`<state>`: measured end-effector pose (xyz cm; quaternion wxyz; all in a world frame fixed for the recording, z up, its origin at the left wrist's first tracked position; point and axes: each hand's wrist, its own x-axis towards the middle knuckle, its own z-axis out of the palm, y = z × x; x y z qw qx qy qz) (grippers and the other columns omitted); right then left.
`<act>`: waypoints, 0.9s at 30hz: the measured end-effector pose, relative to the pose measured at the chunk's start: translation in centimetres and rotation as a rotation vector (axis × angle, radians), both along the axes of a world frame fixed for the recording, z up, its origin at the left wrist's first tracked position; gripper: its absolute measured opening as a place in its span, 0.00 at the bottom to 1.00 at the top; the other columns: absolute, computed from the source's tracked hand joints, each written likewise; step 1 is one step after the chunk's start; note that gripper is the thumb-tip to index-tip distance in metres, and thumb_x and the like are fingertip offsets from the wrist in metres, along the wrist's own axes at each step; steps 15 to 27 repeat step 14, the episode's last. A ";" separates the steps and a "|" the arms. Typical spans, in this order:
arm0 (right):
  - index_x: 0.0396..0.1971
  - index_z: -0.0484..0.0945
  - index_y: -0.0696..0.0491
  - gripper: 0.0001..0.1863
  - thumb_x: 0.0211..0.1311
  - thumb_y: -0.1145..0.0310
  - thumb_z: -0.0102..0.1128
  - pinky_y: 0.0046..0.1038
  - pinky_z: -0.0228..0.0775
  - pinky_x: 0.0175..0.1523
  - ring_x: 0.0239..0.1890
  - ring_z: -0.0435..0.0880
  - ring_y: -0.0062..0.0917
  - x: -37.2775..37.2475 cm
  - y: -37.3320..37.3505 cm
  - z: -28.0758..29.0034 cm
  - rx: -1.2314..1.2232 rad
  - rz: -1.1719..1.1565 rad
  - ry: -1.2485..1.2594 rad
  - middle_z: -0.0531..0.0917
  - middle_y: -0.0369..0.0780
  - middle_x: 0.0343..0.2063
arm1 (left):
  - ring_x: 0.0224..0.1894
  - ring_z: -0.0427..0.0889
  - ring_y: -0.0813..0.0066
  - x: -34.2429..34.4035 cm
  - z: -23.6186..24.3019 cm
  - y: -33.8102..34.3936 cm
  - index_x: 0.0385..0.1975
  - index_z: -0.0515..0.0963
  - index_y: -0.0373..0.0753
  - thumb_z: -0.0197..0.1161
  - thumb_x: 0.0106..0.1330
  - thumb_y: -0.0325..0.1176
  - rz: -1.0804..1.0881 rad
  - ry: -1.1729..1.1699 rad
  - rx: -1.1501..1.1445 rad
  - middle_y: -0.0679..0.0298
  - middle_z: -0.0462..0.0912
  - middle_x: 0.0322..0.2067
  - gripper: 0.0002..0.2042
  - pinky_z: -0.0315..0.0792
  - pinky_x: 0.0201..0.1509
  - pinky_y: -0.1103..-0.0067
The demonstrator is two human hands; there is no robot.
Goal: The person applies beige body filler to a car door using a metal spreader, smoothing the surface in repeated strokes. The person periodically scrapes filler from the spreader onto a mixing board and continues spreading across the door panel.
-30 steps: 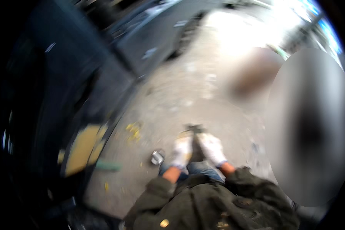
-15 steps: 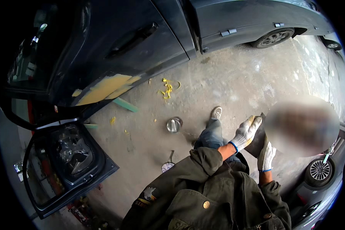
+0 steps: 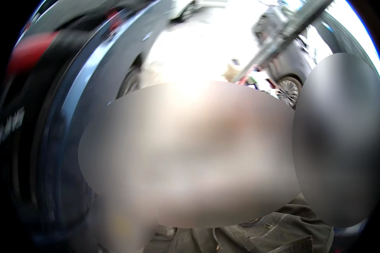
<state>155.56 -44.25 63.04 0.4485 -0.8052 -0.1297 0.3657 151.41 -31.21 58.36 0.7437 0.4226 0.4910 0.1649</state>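
Neither my left hand nor my right hand can be made out; large smeared patches cover the middle, lower left and right of the picture. My dark olive jacket (image 3: 261, 232) shows along the lower edge, with its folds and seams. Whatever my hands hold or touch is hidden. Close on the left runs a dark blue-grey car body (image 3: 82, 84), blurred by motion.
A wheel (image 3: 131, 81) shows on the left-hand car. Beyond a slanting grey post (image 3: 287, 33) stands a grey car (image 3: 289, 55) with a spoked wheel (image 3: 289, 91). Bright floor (image 3: 190, 46) lies at the back. A red patch (image 3: 31, 50) is at far left.
My view has swung up and away from the floor. The white-gloved hands and the dark flat sheet they held no longer show. The can and yellow scraps have left the picture.
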 end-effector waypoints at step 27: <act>0.54 0.76 0.59 0.19 0.69 0.64 0.59 0.19 0.73 0.28 0.24 0.81 0.15 45.3 -26.3 0.9 0.310 -0.820 -0.013 0.84 0.36 0.27 | 0.38 0.86 0.56 51.0 0.7 -16.6 0.58 0.66 0.36 0.59 0.72 0.36 -0.998 -0.467 -0.183 0.55 0.78 0.46 0.19 0.84 0.35 0.69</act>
